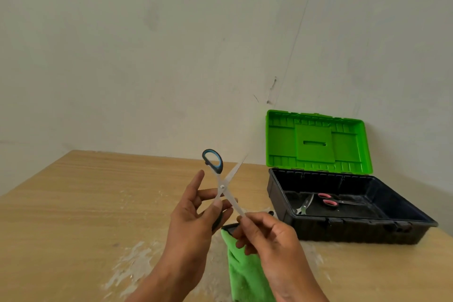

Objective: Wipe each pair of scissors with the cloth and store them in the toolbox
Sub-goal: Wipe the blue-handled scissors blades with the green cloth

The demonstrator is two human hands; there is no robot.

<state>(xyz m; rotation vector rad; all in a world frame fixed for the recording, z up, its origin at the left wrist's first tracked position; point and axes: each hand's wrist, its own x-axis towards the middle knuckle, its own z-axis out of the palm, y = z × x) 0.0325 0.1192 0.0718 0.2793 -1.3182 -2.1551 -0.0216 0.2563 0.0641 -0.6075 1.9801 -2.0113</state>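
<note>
Your left hand (pixel 193 213) grips the splayed blue-handled steel scissors (pixel 222 187). Your right hand (pixel 264 230), green cloth (pixel 242 270) hanging beneath, pinches a blade tip, nearer the open black-and-green plastic toolbox (pixel 343 233) at right.

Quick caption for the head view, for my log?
Left hand holds open blue scissors, right hand pinches one blade, cloth below; pink scissors lie in the open toolbox.

toolbox (pixel 355 230) right on table (pixel 73 216) | 2 scissors (pixel 329 202) inside | cloth (pixel 242 272) left-front of it
</note>
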